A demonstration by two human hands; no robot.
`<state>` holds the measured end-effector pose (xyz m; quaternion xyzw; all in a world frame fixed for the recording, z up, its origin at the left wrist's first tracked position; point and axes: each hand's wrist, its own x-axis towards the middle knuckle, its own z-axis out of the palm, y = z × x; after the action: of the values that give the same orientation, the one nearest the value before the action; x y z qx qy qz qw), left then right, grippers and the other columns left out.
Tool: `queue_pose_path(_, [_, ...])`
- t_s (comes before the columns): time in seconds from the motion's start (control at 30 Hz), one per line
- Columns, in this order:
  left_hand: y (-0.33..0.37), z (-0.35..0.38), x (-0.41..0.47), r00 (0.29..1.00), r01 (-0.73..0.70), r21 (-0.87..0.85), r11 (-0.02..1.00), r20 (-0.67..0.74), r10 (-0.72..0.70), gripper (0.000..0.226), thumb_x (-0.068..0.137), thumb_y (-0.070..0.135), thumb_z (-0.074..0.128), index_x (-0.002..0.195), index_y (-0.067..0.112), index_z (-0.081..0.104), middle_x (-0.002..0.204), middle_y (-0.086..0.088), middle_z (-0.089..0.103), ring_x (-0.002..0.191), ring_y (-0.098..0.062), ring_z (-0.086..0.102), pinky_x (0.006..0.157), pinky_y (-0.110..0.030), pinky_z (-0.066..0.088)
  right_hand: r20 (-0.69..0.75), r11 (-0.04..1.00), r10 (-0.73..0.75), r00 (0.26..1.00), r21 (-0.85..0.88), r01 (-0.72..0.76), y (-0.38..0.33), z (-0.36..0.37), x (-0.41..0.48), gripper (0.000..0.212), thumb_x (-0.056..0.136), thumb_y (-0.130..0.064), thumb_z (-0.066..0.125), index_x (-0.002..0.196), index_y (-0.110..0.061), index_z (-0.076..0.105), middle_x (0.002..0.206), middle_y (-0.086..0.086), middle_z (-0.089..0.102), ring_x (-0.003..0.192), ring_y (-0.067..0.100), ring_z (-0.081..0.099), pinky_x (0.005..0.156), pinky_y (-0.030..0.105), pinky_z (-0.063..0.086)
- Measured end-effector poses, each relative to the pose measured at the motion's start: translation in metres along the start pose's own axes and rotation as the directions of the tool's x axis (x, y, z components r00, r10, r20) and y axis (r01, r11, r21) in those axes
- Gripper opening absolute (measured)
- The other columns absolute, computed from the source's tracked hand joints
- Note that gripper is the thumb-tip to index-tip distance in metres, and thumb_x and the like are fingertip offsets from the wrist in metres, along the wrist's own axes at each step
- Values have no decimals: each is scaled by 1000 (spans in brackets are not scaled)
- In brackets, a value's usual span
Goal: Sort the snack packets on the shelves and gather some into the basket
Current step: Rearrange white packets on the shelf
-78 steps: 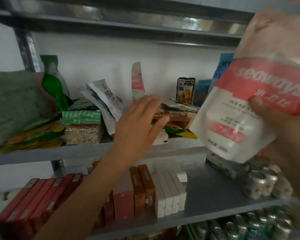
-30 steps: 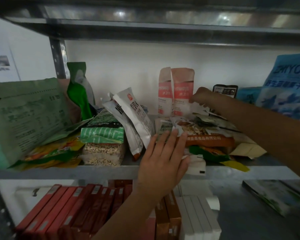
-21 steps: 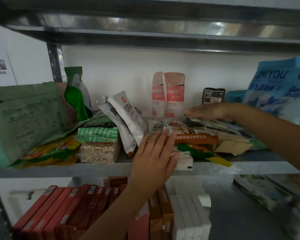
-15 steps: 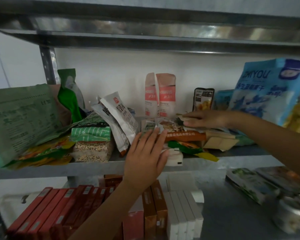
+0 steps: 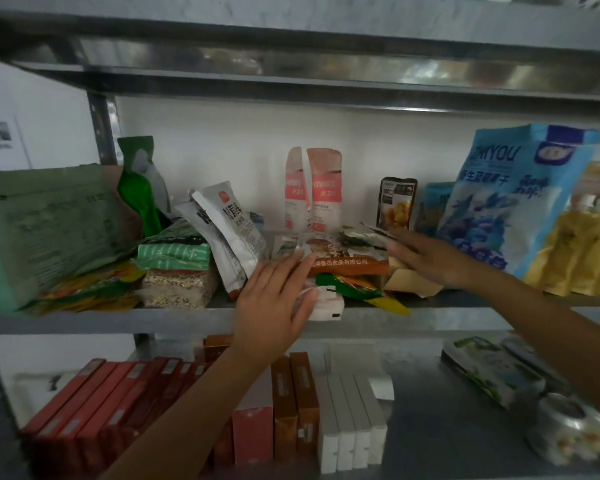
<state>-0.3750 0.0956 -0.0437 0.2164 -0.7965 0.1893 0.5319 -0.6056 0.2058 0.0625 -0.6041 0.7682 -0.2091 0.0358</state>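
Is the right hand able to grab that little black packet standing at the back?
Probably yes. The right hand rests flat on the pile of packets just in front of the black packet, with nothing standing between them.

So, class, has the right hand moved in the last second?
Yes: the right hand drew back from the pink pouches, toward the shelf edge.

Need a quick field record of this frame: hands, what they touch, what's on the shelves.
left hand: fingers straight, against the front of the packet pile
right hand: laid flat on top of the same pile
upper shelf: green bag left, pink pouches upright at the back, blue bag right
lower shelf: red boxes and white boxes standing in rows
basket: not in view
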Motion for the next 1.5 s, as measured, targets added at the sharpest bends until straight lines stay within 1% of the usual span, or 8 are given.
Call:
queue_pose_path(0.13, [6,-6,3,998,69,-80,994,1,-69,53,96,42,46,138,10,46,128,-9,59,116,-16,49,100,-22,32,10,922,-321,947,-223,315,-24,21,-8,83,74,-74,35,148,-43,15,156,-5,21,140,20,24,111,45,29])
queue_pose_path(0.37, [9,-13,4,986,158,-169,973,-25,-164,45,88,51,53,112,15,44,120,-1,38,98,-16,55,68,-26,55,16,852,-300,954,-444,275,-21,35,-3,99,69,-79,49,147,-46,-2,160,-12,0,147,20,2,112,62,16])
queue_pose_path(0.7, [5,-22,9,986,167,-122,978,34,-164,49,85,59,51,107,16,45,109,-8,50,74,-18,62,50,-24,51,-184,827,-421,888,-481,293,-33,44,-10,72,68,-46,78,133,-28,51,131,6,57,120,33,53,89,61,45])
queue_pose_path(0.8, [2,-25,9,985,152,-91,984,92,-143,45,86,57,49,106,17,46,107,-7,54,71,-15,61,51,-19,47,-183,792,-407,895,-559,246,-38,48,-11,65,58,-31,87,116,-16,61,105,14,68,89,38,66,72,55,54])
queue_pose_path(1.07, [-7,-33,11,987,76,-111,991,146,-60,56,102,48,24,111,10,65,114,-4,58,84,-13,64,59,-23,52,-388,946,-269,882,-279,166,-46,35,-32,43,82,-22,71,122,-14,59,109,13,67,90,28,63,75,27,42])
queue_pose_path(1.2, [-9,-33,27,983,43,-28,999,179,-38,31,93,29,48,105,10,70,106,-3,64,81,-18,65,55,-29,53,-375,958,-210,903,-262,114,-50,33,-35,45,84,-22,69,126,-16,56,115,12,65,97,28,61,77,24,39])
queue_pose_path(1.37, [-5,-33,49,868,8,45,999,495,-29,44,97,34,51,136,13,50,139,-6,52,125,-24,48,97,-34,42,-380,956,-232,895,-260,137,-47,37,-32,43,81,-20,72,121,-14,59,108,13,67,89,28,63,74,27,43])
queue_pose_path(1.5, [-5,-40,62,837,17,65,998,544,-49,39,97,44,46,127,22,57,122,-2,63,110,-22,58,79,-31,45,-446,984,-151,882,-149,93,-42,33,-28,44,85,-18,67,127,-14,54,107,12,65,83,21,55,75,27,42])
